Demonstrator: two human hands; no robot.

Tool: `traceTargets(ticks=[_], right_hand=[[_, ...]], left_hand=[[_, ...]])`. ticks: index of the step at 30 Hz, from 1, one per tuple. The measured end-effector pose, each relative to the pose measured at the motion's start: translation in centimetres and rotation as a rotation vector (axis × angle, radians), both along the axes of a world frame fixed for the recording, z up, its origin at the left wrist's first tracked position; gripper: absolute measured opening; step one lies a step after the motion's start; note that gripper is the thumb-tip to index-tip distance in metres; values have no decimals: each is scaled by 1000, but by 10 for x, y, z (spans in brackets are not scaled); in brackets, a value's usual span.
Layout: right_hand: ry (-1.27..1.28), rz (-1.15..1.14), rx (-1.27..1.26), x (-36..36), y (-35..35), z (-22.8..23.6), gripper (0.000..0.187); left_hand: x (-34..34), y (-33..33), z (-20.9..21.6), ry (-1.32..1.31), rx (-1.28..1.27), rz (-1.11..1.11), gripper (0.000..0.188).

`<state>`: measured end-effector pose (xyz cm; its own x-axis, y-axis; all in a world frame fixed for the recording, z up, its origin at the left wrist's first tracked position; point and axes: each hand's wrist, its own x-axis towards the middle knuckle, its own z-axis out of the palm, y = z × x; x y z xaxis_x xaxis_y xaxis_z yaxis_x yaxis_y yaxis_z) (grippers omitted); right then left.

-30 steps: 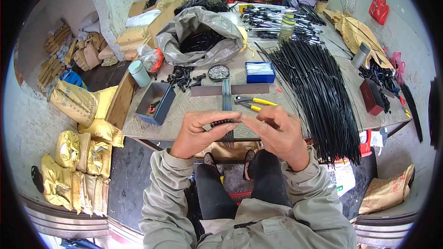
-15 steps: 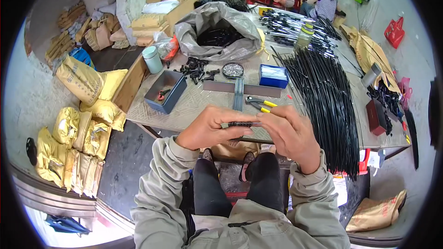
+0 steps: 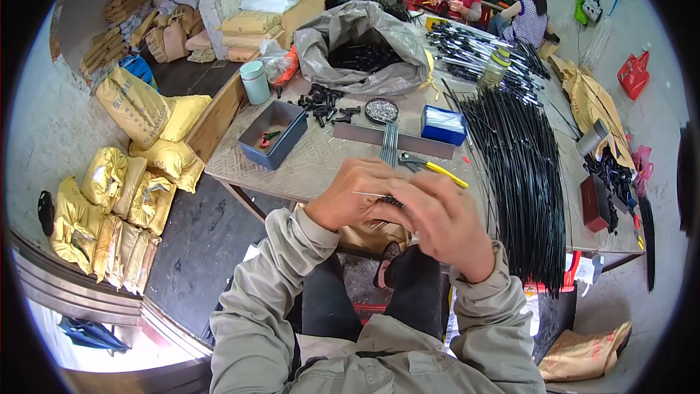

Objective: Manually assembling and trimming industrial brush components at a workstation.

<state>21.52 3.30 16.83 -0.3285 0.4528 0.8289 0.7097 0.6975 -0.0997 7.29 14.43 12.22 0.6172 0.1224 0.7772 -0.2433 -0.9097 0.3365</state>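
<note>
My left hand (image 3: 356,193) is closed, pinching a small dark ribbed piece (image 3: 394,201) that is mostly hidden by the fingers. A thin metal pin (image 3: 368,193) sticks out from between the fingers toward the left. My right hand (image 3: 448,222) is curled against the left one, its fingers smeared by motion; what it grips, if anything, does not show. Just beyond the hands, a row of thin metal rods (image 3: 389,142) lies across a flat grey metal bar (image 3: 430,144). Yellow-handled pliers (image 3: 437,168) rest beside the rods, close to my right hand.
On the table (image 3: 292,179) stand a grey bin (image 3: 273,135), a blue box of white sticks (image 3: 443,125) and a round dish of small metal bits (image 3: 381,110). Long black rods (image 3: 514,182) hang over the right edge. A grey sack (image 3: 361,44) stands farther back. Two people work beyond.
My right hand has swung in over the left, and the ribbed piece between them is now mostly covered. The thin pin now points left. The whole view has shifted slightly.
</note>
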Motion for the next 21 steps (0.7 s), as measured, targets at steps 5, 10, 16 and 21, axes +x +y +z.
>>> traceTargets(ticks=[5, 10, 16, 21], right_hand=[[-280, -236, 56, -5, -8, 9, 22], [-395, -175, -174, 9, -50, 17, 15], [-574, 31, -403, 22, -112, 26, 15], [-234, 145, -70, 85, -211, 32, 25]], left_hand=[[0, 4, -42, 334, 173, 250, 59], [3, 1, -112, 532, 322, 442, 67], [2, -13, -125, 431, 354, 489, 66], [-12, -92, -80, 153, 46, 368, 40]])
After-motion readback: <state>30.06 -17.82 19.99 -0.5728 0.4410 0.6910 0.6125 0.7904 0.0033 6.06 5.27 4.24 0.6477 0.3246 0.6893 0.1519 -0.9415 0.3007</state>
